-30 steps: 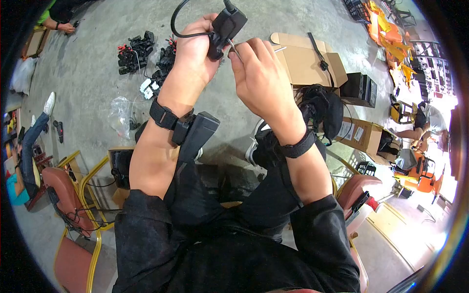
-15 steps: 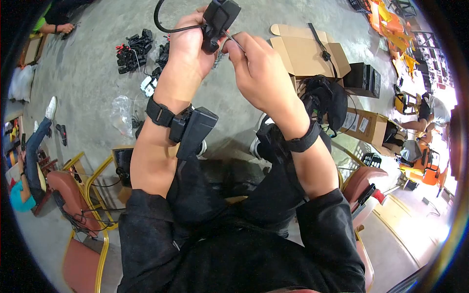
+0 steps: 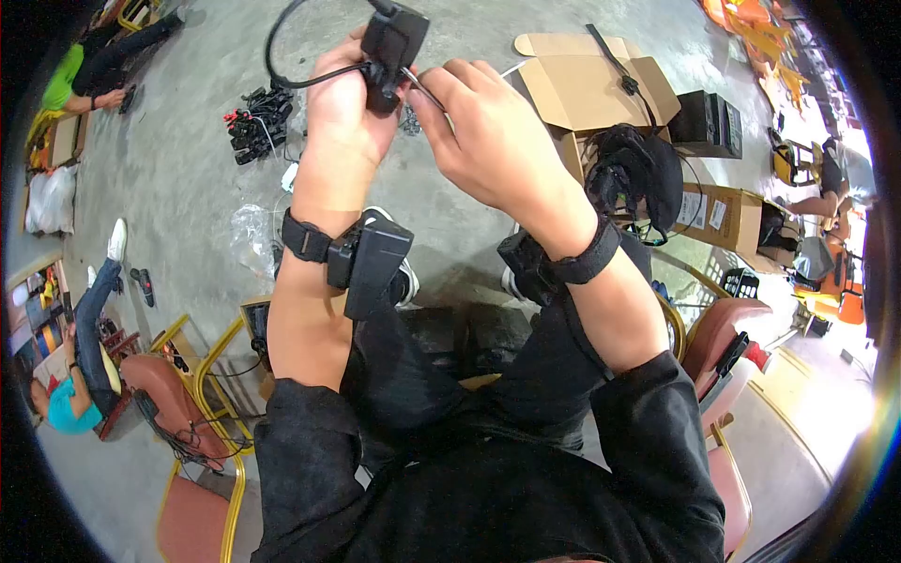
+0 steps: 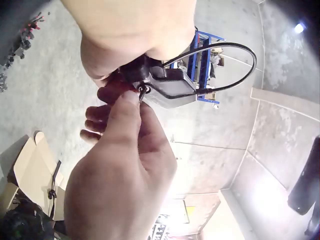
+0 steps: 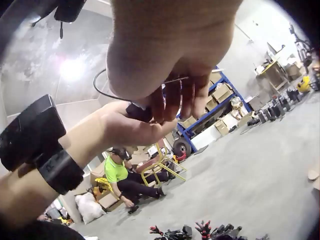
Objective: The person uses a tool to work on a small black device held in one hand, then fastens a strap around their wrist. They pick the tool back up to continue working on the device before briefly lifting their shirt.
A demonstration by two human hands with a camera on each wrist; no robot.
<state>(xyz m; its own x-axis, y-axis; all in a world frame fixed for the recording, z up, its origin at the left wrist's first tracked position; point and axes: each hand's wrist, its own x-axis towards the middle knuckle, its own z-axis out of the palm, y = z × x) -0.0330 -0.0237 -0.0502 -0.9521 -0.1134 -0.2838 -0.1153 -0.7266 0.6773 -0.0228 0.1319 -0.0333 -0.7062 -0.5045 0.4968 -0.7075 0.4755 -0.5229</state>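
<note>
In the head view my left hand (image 3: 340,113) holds a black boxy device (image 3: 398,39) with a black bracket-like lower part. A black cable (image 3: 269,58) loops from it. Between thumb and fingertips my right hand (image 3: 497,136) pinches a thin metal rod tool (image 3: 424,88), its tip at the side of the device. From the left wrist view, that tool (image 4: 143,96) meets a small round hole on the device (image 4: 172,89), right by my thumb. The right wrist view shows my left hand (image 5: 127,125) behind the right fingers, hiding most of the device.
An open cardboard box (image 3: 572,84) and a black bag (image 3: 638,178) lie to the right on the concrete floor. Black gear (image 3: 261,122) is piled at left, near a clear plastic bag (image 3: 251,239). Chairs (image 3: 174,399) flank me; a person in green (image 5: 117,172) sits farther off.
Both hands, with the device and the tool, have shifted slightly left in the head view. The head view has turned a little, showing more of the person in green. Both grips stay the same.
</note>
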